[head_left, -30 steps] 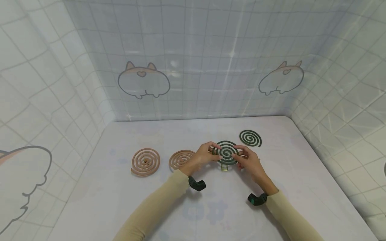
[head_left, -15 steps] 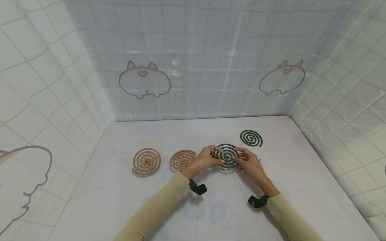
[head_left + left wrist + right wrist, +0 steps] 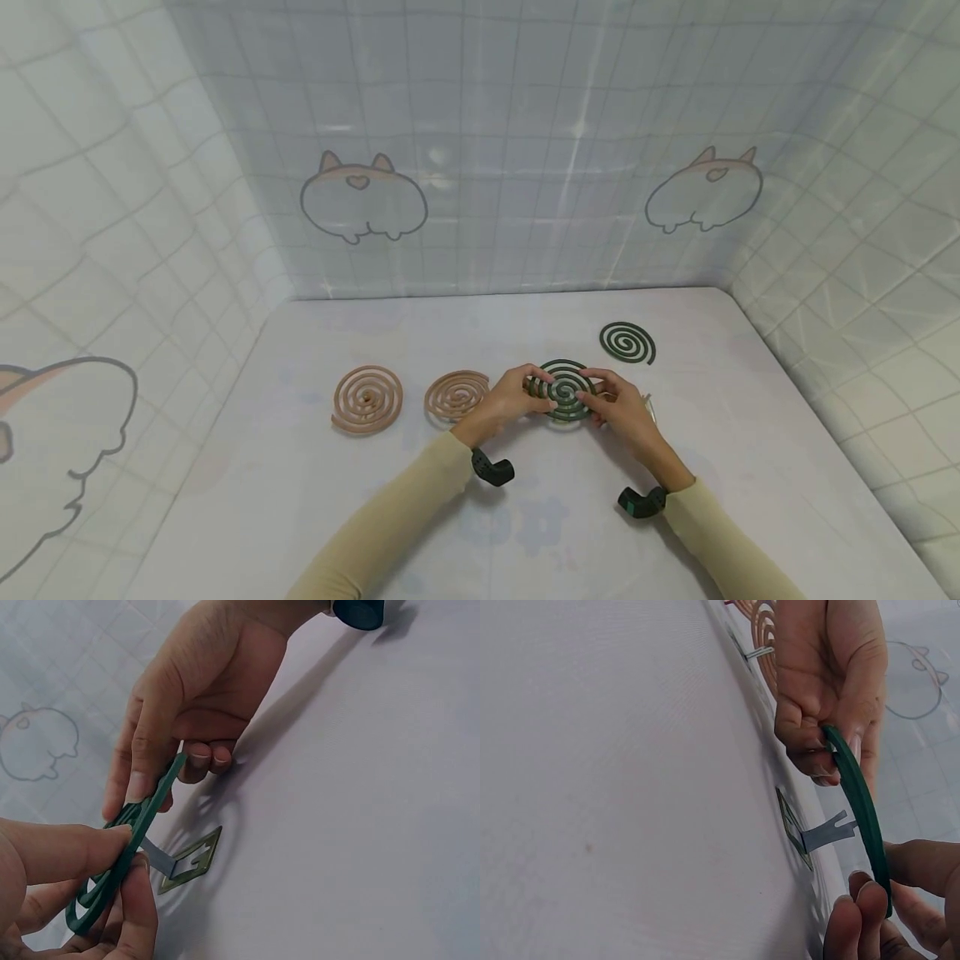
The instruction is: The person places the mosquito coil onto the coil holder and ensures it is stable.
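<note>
My left hand (image 3: 512, 398) and right hand (image 3: 621, 406) pinch opposite edges of a green mosquito coil (image 3: 564, 390) between thumbs and fingers. Beneath it a small metal coil stand (image 3: 826, 834) rests on the table, its forked prong pointing up at the coil's underside. In the right wrist view the prong's tip appears to reach the coil; I cannot tell whether it is fixed in it. From the head view the coil hides most of this stand. The left wrist view shows the coil (image 3: 124, 862) tilted, edge-on, between both hands.
Two brown mosquito coils, one at the far left (image 3: 367, 400) and one beside my left forearm (image 3: 457, 395), sit on the white table (image 3: 480, 325). Another green coil (image 3: 627, 342) lies flat behind my right hand. A thin metal piece (image 3: 650, 407) shows right of that hand.
Both hands have lowered the green coil slightly toward me over the stand, covering more of the stand's base. In the last half second the hands have hardly moved.
</note>
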`<state>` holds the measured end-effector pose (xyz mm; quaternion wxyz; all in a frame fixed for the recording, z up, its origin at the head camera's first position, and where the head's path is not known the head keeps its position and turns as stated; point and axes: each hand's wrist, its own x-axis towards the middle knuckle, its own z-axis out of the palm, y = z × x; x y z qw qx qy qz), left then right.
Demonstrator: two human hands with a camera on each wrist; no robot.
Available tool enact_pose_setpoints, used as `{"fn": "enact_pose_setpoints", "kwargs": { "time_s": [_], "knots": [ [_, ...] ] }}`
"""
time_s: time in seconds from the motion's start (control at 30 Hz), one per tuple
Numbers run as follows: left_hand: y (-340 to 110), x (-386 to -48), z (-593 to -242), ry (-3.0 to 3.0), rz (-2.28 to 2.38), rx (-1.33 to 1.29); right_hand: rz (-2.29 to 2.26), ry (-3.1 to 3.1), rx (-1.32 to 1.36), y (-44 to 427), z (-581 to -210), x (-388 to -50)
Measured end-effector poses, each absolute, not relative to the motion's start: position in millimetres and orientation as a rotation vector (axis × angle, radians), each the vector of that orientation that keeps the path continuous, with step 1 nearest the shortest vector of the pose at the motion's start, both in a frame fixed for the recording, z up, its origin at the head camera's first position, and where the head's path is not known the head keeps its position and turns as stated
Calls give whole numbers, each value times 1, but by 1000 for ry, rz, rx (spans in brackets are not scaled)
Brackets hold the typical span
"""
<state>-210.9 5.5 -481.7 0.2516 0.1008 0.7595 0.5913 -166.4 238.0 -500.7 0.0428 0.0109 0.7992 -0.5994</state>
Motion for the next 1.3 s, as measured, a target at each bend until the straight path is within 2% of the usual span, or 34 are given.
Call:
{"fn": "enact_pose_setpoints", "kwargs": {
  "time_s": [1.3],
  "knots": [
    [13,-206,-488,2031,1687,260,-1911,2302,49,238,-499,-173]
  ]
}}
